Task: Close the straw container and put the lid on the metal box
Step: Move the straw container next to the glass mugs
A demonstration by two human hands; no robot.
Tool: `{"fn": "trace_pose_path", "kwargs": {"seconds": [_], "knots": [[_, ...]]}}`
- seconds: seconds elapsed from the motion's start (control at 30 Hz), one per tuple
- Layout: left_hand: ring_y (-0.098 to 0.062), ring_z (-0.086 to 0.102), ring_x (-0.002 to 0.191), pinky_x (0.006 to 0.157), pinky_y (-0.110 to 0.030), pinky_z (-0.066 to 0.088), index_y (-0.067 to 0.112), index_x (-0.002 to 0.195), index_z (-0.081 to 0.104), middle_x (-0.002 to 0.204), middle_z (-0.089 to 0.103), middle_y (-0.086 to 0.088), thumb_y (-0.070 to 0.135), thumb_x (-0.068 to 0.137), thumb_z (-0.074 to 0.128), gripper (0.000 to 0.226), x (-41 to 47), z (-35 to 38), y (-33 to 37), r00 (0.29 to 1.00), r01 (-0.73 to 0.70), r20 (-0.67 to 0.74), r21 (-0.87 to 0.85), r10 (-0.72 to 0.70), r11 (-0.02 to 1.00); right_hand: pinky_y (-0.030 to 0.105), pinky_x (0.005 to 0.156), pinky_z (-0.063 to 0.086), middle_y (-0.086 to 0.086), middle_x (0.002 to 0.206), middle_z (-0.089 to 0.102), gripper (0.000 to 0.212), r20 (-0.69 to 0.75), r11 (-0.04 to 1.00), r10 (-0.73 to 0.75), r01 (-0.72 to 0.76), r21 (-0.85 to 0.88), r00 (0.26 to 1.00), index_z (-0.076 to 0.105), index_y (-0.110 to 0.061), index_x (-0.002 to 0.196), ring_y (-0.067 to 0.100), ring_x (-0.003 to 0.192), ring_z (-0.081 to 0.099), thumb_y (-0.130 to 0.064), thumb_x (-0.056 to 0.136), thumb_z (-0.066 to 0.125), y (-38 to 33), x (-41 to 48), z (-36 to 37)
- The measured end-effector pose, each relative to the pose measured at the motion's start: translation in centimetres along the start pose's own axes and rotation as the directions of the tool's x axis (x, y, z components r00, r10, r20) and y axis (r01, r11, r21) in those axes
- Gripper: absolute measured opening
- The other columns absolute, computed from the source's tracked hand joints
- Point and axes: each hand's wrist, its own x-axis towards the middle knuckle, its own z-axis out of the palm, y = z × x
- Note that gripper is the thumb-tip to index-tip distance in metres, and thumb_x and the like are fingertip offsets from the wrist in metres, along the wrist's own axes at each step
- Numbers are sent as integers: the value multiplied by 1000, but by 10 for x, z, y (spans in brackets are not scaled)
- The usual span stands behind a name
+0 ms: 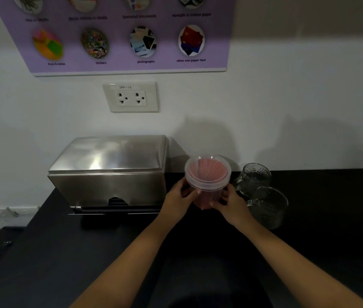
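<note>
Right of the metal box (109,172), I grip the straw container (207,185) with both hands.
Left hand (179,202) and right hand (231,203) clasp it; both lids look seated.

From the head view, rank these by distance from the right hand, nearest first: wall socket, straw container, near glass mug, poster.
1. Straw container: held by the right hand, on its left.
2. Near glass mug: just to its right on the counter.
3. Wall socket: up the wall, to the left.
4. Poster: above the socket.
</note>
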Motion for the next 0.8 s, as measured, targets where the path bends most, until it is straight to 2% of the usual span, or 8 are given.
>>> {"fn": "trace_pose_path", "kwargs": {"seconds": [0.07,0.17,0.27,0.53,0.8], "knots": [[-16,51,119,91,-16,40,14,135,38,135,50,-11,14,85,59,54,3,3,0,1000,-2,-5,3,2,1000,20,87,37,12,127,56,69,-7,1000,-8,8,-2,1000,33,-11,132,12,106,52,-5,73,68,-1,5,0],[-16,48,122,95,-18,37,16,137,36,137,47,-10,17,88,57,54,9,7,-1,1000,-16,-25,43,17,999,21,89,37,13,126,57,71,-6,1000,-6,6,7,1000,32,-10,133,19,111,54,-3,73,68,-1,13,2],[-16,48,122,94,-18,36,16,137,35,137,48,-9,16,88,55,53,13,8,-3,999,-10,-41,50,12,999,23,90,38,15,125,57,69,-5,1000,3,-3,21,1000,33,-9,132,22,111,54,-2,72,68,0,20,3],[-14,50,119,91,-15,37,15,137,37,136,49,-10,18,88,56,53,18,6,-4,999,-9,-51,62,12,998,21,89,38,14,127,55,74,8,999,12,-12,31,1000,28,-8,135,18,111,53,-1,73,67,4,27,4],[-16,49,121,92,-15,38,14,137,36,137,48,-11,15,87,56,54,14,6,-4,999,3,-48,-1,-3,1000,23,92,38,17,128,55,75,5,1000,7,-7,18,1000,27,-6,136,25,115,53,-1,73,68,2,24,4]]}}
